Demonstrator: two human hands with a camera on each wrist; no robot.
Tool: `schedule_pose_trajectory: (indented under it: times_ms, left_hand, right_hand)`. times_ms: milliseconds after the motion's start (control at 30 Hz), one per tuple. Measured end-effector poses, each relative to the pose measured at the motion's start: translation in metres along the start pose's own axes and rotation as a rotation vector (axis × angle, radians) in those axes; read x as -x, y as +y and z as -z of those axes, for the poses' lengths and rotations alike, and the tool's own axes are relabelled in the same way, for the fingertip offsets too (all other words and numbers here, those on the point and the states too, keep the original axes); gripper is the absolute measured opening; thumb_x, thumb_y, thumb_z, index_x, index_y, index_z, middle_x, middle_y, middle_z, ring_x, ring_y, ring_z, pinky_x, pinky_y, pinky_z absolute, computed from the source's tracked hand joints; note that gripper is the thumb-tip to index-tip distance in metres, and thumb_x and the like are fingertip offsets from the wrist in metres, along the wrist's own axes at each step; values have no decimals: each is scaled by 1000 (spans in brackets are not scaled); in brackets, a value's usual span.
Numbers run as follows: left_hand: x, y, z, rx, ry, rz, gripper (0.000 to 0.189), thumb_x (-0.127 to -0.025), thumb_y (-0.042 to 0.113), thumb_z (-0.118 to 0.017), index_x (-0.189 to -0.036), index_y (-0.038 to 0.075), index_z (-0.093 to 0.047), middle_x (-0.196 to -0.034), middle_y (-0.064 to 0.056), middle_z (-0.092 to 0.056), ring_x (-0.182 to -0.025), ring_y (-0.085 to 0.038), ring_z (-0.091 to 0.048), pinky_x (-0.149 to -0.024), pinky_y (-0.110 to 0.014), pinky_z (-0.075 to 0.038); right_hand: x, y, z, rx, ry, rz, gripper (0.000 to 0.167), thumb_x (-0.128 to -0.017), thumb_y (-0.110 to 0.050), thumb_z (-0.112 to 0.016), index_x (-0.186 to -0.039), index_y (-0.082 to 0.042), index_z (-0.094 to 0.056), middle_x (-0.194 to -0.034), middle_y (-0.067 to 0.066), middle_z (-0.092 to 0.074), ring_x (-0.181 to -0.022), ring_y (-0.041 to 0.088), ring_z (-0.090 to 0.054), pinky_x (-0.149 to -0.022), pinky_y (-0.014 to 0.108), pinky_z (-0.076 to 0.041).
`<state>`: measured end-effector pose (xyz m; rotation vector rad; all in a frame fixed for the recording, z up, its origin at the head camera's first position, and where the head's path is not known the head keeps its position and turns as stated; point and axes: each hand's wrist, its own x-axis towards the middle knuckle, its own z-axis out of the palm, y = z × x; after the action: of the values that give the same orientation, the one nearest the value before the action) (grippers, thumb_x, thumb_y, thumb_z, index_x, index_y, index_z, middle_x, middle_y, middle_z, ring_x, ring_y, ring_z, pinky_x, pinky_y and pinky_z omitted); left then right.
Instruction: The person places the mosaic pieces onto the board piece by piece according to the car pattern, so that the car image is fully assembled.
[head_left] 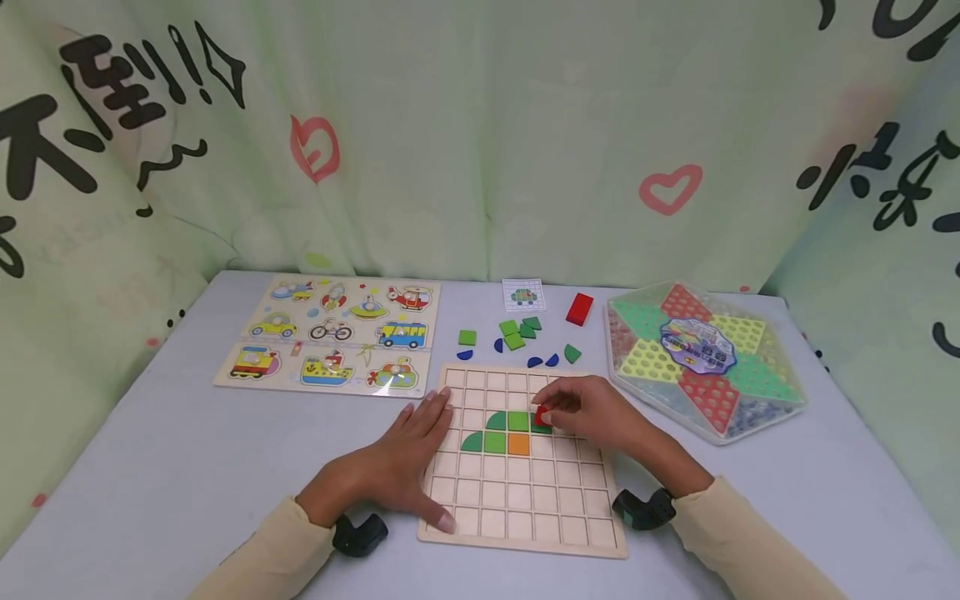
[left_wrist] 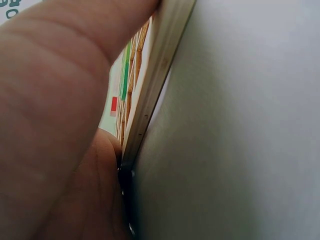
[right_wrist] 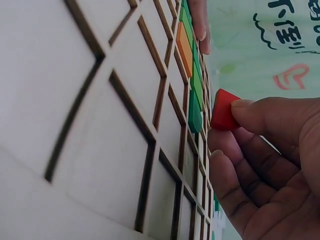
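Observation:
A wooden grid board [head_left: 521, 533] lies on the table. My left hand [head_left: 397, 462] rests along its left edge, fingers and thumb spread; in the left wrist view the thumb [left_wrist: 55, 95] lies against the board's side. My right hand [head_left: 596, 408] pinches a small red tile [right_wrist: 223, 111] between thumb and fingers, just above the grid. Below that tile sits a dark green rounded tile [right_wrist: 195, 112], partly hidden in the head view. Also set in the cells are light green squares [head_left: 517, 421], an orange square [head_left: 518, 444] and dark green quarter-round tiles [head_left: 472, 442].
Behind the board lie loose green squares [head_left: 513, 341], dark green quarter-rounds [head_left: 572, 353] and blue half-rounds [head_left: 535, 362]. A pattern card [head_left: 523, 295] and red tiles [head_left: 580, 309] are farther back. A vehicle puzzle [head_left: 360, 332] lies left, a hexagonal checkers board [head_left: 701, 354] right.

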<state>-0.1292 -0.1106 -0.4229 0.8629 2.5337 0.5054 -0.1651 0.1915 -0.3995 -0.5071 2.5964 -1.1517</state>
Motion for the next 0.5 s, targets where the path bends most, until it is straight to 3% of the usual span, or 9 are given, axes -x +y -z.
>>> schedule_pose_trajectory:
  times_ms: [133,333,500]
  left_hand:
    - [0,1,0,6,0,0,135,-61,74,-75,-156,5,-8,-162,-6,10,-147,-21,12,-116,-45,3]
    - [0,0,0,3,-2,4,136,-61,74,-75,-156,5,-8,-162,-6,11,-147,-21,12,-116,-45,3]
    - [0,1,1,-1,-3,1,135,-61,74,-74,-156,5,-7,-162,-6,11,-147,-21,12,-116,-45,3]
  right_hand:
    - [5,-2,-1,-2,-20,25,18,-86,4,-68,-98,-7,-73,-89,-2,-66,-80,18,-58,-71,26,-52]
    - [11,-5,-3,11,-91,0,17,-86,1,-69,-97,-11,-75,-92,-5,-68,-82,17,-58,-70,25,-52]
    - [13,-4,-2,11,-150,52,16,-86,1,-68,-96,-10,-75,-95,-3,-68,-85,16,-58,-72,25,-53]
